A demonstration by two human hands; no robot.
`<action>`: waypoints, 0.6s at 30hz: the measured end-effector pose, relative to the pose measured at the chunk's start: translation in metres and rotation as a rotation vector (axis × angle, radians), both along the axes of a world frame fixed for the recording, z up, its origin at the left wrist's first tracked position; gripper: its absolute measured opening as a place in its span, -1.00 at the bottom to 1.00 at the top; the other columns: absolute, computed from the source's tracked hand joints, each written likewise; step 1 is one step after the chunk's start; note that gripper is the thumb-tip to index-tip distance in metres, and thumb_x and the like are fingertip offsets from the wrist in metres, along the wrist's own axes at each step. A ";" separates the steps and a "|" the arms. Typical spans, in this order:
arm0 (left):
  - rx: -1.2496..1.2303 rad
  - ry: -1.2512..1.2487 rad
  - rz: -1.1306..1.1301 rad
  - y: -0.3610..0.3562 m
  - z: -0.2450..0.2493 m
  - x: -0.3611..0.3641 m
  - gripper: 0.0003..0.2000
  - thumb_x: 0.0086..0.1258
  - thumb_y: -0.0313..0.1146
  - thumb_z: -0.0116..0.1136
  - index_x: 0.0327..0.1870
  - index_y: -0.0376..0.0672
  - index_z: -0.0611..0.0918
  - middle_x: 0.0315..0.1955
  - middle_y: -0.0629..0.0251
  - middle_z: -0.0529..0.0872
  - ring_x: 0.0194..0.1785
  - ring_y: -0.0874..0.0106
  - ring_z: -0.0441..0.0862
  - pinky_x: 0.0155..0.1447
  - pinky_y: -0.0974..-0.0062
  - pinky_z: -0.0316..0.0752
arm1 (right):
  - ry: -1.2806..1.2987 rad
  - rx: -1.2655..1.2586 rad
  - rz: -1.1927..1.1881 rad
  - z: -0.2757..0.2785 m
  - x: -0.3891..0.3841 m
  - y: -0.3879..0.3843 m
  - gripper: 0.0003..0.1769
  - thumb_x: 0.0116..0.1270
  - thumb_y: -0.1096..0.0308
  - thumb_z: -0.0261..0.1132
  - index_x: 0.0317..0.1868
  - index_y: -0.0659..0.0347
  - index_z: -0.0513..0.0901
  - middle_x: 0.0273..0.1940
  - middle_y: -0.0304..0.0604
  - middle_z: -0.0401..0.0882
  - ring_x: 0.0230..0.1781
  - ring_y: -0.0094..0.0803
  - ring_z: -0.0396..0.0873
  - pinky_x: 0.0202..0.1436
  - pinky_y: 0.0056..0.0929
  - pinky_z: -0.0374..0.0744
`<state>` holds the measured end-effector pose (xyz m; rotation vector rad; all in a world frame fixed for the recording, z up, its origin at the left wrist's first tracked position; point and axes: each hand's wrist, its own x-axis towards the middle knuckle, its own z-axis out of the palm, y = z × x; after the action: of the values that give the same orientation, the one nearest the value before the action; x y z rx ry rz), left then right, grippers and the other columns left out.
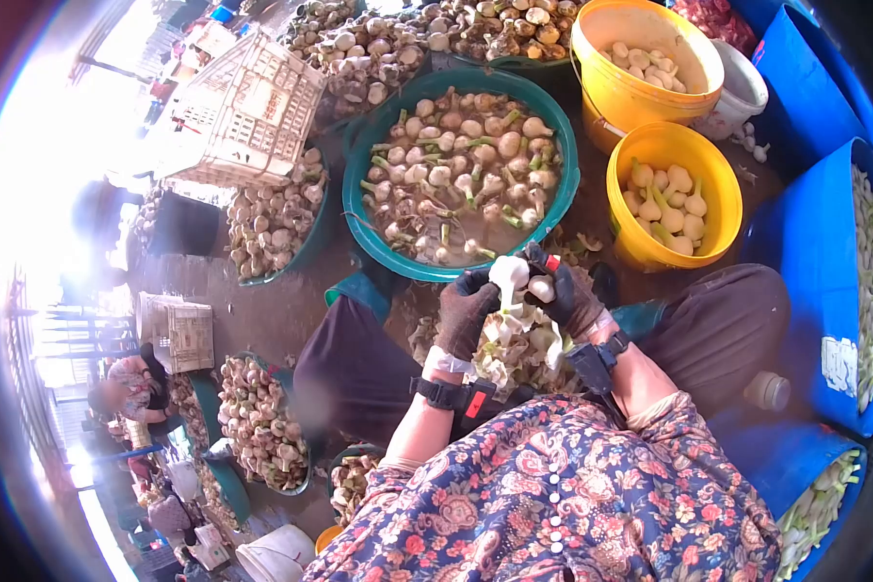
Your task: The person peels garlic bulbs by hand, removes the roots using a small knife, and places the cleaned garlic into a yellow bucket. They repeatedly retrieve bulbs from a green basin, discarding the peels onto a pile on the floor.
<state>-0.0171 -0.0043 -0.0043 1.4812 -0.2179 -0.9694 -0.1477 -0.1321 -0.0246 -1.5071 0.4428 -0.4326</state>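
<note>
My left hand (467, 315), in a dark glove, is closed around a white garlic bulb (508, 277) held up over my lap. Close against it, my gloved right hand (570, 296) has its fingers curled at a second, smaller garlic bulb (541, 288). A small red-orange patch shows at the right fingertips; what it belongs to I cannot tell. Under both hands lies a heap of loose garlic skins (524, 349). Just beyond them stands a wide green tub (359, 228) of garlic bulbs in murky water.
Right of the tub are a yellow bucket (623, 247) with peeled bulbs and another yellow bucket (601, 87). Blue barrels (834, 320) lie along the right side. A white crate (252, 116) and tubs of unpeeled garlic (262, 417) fill the left. A person (131, 383) is further off.
</note>
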 end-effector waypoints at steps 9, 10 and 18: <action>-0.069 -0.031 -0.139 0.000 0.019 0.013 -0.63 0.16 -0.49 0.19 0.03 -0.37 0.54 -0.24 0.21 0.66 -0.29 0.51 0.63 -0.23 0.60 0.58 | 0.072 0.306 0.308 0.022 0.009 -0.007 -0.54 0.25 -0.04 0.20 -0.05 0.16 0.62 -0.30 -0.38 0.56 -0.29 -0.62 0.48 -0.23 -0.62 0.46; -0.095 -0.012 -0.148 0.001 0.020 0.011 -0.62 0.16 -0.48 0.19 0.03 -0.37 0.53 -0.24 0.20 0.66 -0.29 0.50 0.63 -0.23 0.60 0.58 | 0.080 0.427 0.343 0.022 0.007 -0.006 -0.53 0.26 -0.04 0.19 -0.05 0.18 0.60 -0.30 -0.38 0.56 -0.28 -0.60 0.49 -0.21 -0.60 0.47; 0.526 -0.716 -0.270 0.026 -0.015 0.047 -0.70 0.10 -0.52 0.15 -0.09 -0.31 0.61 -0.39 0.25 0.69 -0.29 0.58 0.59 -0.18 0.59 0.50 | -0.487 1.478 0.402 0.007 0.011 -0.005 -0.50 0.30 0.26 0.21 0.19 0.29 0.37 -0.13 -0.03 0.53 -0.20 -0.32 0.55 -0.27 -0.45 0.57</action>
<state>0.0298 0.0218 -0.0188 2.3003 -0.7359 -0.6890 -0.1364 -0.1367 -0.0178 -0.0131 -0.0117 -0.0529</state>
